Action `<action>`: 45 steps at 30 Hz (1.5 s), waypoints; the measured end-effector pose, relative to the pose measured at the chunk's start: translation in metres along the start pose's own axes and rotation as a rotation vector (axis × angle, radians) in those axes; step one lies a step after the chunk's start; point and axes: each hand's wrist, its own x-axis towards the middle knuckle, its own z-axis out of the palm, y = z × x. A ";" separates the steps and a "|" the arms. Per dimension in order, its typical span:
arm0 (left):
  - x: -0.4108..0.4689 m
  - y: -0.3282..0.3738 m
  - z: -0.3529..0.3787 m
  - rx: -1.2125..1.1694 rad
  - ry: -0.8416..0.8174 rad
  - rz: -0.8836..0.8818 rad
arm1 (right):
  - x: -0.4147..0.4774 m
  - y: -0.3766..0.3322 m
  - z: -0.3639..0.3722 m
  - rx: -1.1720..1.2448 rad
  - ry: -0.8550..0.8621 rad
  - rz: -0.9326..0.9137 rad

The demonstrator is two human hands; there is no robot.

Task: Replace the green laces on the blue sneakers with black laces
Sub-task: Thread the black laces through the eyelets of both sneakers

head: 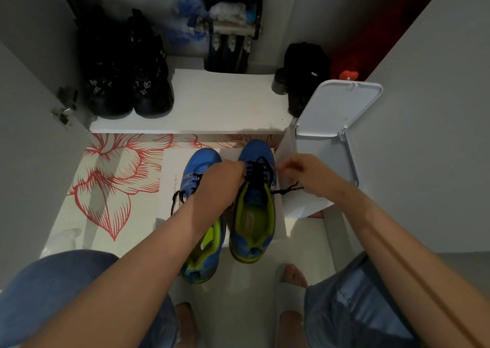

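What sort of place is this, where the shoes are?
Probably a home entryway at an open shoe cupboard: black shoes on its white shelf, a white lidded bin beside it, blue sneakers on the floor.

White bin (324,156) stands just right of the sneakers (253,215); patterned floor (111,178) spreads left

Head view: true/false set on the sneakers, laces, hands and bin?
1. The left hand and right hand are at the right sneaker's lace. True.
2. That lace is green. False: it is black.
3. The bin lid is shut. False: it stands open.
4. A pair of black shoes sits on the shelf. True.
5. The left sneaker has no lace. False: a black lace runs through it.
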 end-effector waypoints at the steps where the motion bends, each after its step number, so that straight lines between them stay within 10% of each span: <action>1: 0.000 0.001 -0.001 0.011 -0.003 -0.003 | 0.000 0.004 0.001 -0.044 -0.046 0.035; 16: 0.002 0.002 0.000 0.017 -0.034 -0.007 | 0.002 -0.001 0.027 -0.234 0.021 -0.084; 25: 0.001 -0.010 -0.030 -0.212 -0.304 -0.171 | -0.008 -0.006 -0.001 -0.295 -0.310 0.057; 45: -0.018 -0.015 -0.099 -0.542 0.007 -0.252 | -0.012 -0.016 -0.011 -0.447 -0.264 0.113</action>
